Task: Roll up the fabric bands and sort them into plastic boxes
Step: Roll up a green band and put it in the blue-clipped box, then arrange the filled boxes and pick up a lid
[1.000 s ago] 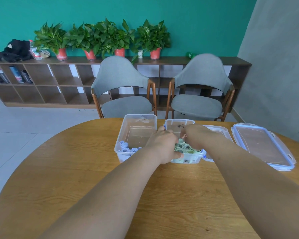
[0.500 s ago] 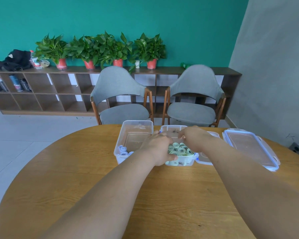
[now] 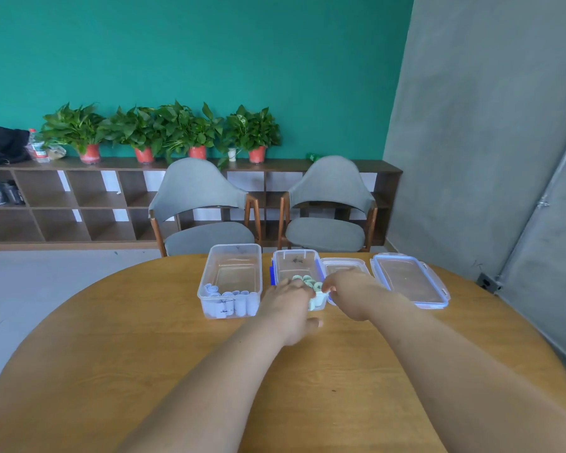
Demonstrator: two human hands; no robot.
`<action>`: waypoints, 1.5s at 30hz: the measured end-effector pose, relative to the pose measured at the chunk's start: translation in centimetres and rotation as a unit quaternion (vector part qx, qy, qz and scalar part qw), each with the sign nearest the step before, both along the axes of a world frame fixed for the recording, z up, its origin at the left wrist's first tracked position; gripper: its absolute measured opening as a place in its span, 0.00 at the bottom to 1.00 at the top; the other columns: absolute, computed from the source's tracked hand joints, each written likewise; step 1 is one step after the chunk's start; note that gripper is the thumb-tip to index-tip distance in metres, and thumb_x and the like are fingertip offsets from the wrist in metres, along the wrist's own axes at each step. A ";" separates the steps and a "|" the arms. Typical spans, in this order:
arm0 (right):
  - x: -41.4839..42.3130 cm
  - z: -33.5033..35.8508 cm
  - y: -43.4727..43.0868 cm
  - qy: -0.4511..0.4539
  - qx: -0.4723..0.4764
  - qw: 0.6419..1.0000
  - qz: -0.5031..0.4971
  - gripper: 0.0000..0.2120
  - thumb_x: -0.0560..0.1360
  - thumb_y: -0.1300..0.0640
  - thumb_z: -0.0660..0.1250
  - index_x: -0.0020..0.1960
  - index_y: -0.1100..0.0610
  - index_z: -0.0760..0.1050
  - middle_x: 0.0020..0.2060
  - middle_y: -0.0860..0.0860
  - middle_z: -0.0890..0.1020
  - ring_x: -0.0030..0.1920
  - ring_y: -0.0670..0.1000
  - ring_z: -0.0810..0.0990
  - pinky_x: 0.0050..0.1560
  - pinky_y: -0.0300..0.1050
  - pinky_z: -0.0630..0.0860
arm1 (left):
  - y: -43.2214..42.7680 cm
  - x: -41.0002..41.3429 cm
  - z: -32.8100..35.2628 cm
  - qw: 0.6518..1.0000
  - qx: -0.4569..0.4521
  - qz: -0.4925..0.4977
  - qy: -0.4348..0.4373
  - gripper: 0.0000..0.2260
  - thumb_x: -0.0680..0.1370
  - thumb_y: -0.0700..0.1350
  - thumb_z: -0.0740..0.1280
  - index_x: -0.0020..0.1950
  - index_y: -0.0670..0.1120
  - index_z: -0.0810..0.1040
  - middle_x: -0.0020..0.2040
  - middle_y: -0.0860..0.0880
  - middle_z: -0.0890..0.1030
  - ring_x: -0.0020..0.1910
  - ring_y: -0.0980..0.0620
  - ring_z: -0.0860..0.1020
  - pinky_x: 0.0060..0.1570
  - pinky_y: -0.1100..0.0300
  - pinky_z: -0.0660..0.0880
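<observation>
The left hand (image 3: pixel 288 300) grips the near end of the middle box (image 3: pixel 295 265) of green rolls (image 3: pixel 307 280). The right hand (image 3: pixel 348 291) touches its near corner; I cannot tell whether it grips.

Two arms, left (image 3: pixel 229 380) and right (image 3: pixel 438 354), both bare from frame edge to wrist. Broad near the camera, narrowing toward the wrists. Left hand (image 3: pixel 286 305) bare, right hand (image 3: pixel 347 292) bare. Fingers (image 3: pixel 328 285) blurred, nail detail can't be made out.
</observation>
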State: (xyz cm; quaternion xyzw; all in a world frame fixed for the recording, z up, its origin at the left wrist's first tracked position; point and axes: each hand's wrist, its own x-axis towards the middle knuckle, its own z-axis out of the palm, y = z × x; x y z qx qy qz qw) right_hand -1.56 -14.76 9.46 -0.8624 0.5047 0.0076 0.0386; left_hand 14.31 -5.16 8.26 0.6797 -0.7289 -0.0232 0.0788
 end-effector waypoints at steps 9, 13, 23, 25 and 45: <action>-6.5 -2.3 2.1 -0.006 0.011 0.999 -0.051 0.20 0.81 0.59 0.62 0.69 0.42 0.75 0.64 0.49 0.80 0.61 0.55 0.80 0.59 0.51 0.80 | 0.5 -6.2 -2.3 0.999 0.006 -0.049 0.009 0.28 0.81 0.60 0.68 0.78 0.49 0.70 0.73 0.50 0.70 0.74 0.46 0.66 0.72 0.47 0.68; -7.9 -4.0 1.1 -0.012 0.004 0.997 -0.072 0.23 0.81 0.61 0.62 0.74 0.46 0.72 0.68 0.50 0.77 0.65 0.55 0.78 0.61 0.51 0.79 | -1.1 -8.1 -3.5 0.999 0.008 -0.049 0.024 0.27 0.82 0.57 0.66 0.78 0.47 0.69 0.74 0.49 0.68 0.74 0.45 0.66 0.72 0.49 0.68; -6.7 -8.8 -2.3 -0.064 -0.019 0.995 -0.075 0.32 0.77 0.66 0.62 0.79 0.52 0.64 0.77 0.50 0.69 0.78 0.54 0.65 0.72 0.51 0.72 | -5.5 -10.1 -8.6 0.998 -0.003 -0.012 0.061 0.19 0.79 0.40 0.65 0.71 0.44 0.71 0.72 0.47 0.67 0.71 0.44 0.68 0.67 0.50 0.72; -6.4 -9.3 -2.9 -0.065 -0.032 0.995 -0.070 0.31 0.77 0.66 0.63 0.79 0.51 0.64 0.76 0.49 0.70 0.76 0.54 0.66 0.71 0.49 0.71 | -6.1 -10.1 -9.4 0.998 -0.007 -0.011 0.059 0.19 0.78 0.39 0.64 0.69 0.44 0.72 0.71 0.47 0.68 0.70 0.44 0.69 0.65 0.51 0.73; -8.3 -10.0 -1.1 -0.060 -0.083 0.992 -0.080 0.12 0.82 0.58 0.62 0.62 0.50 0.78 0.60 0.48 0.76 0.65 0.54 0.73 0.61 0.48 0.72 | -3.3 -10.0 -9.2 0.984 -0.065 -0.004 0.168 0.18 0.84 0.45 0.61 0.75 0.51 0.70 0.65 0.51 0.68 0.66 0.49 0.71 0.64 0.54 0.73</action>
